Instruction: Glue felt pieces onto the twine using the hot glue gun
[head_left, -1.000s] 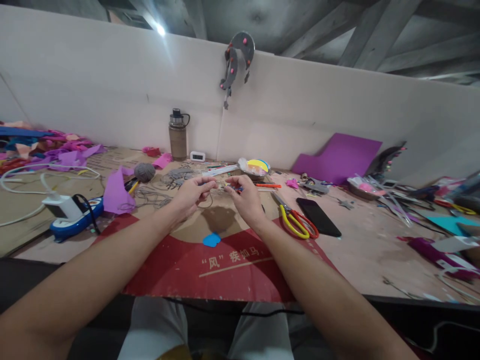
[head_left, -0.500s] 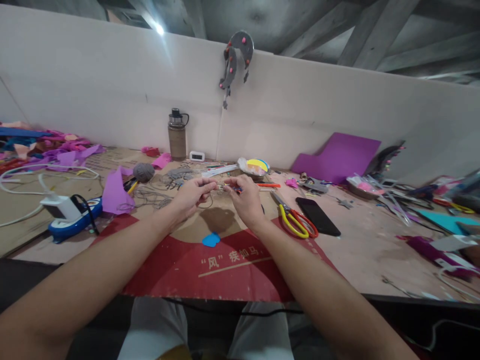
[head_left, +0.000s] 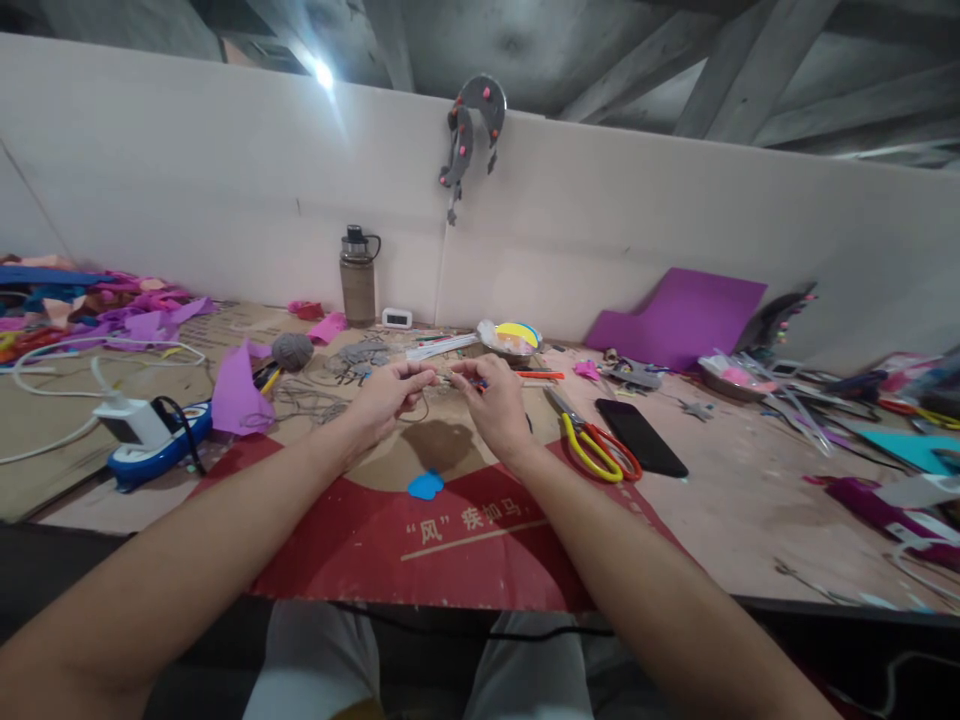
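Observation:
Both hands are raised over the middle of the cardboard, fingertips close together. My left hand (head_left: 391,396) pinches a thin grey strand of yarn (head_left: 426,410), part of which curves down below its fingers. My right hand (head_left: 491,400) is closed in a pinch facing it, on something too small to make out. Loose yarn lies left of the hands, near a grey yarn ball (head_left: 292,351). On the red and brown cardboard (head_left: 337,560), below the hands, lies a blue heart-shaped piece (head_left: 426,485). Scissors (head_left: 596,447) with yellow and red handles rest right of my right hand.
A black phone (head_left: 641,437) lies beside the scissors. Behind the hands stand a bottle (head_left: 358,278), a small white clock (head_left: 397,318) and a bowl (head_left: 510,343). A blue power strip (head_left: 161,445) with a white charger is on the left. Purple sheet (head_left: 675,318) leans against the wall.
The view has tilted slightly, so everything sits a little lower and further right. Both hands keep their pinching pose with almost no movement.

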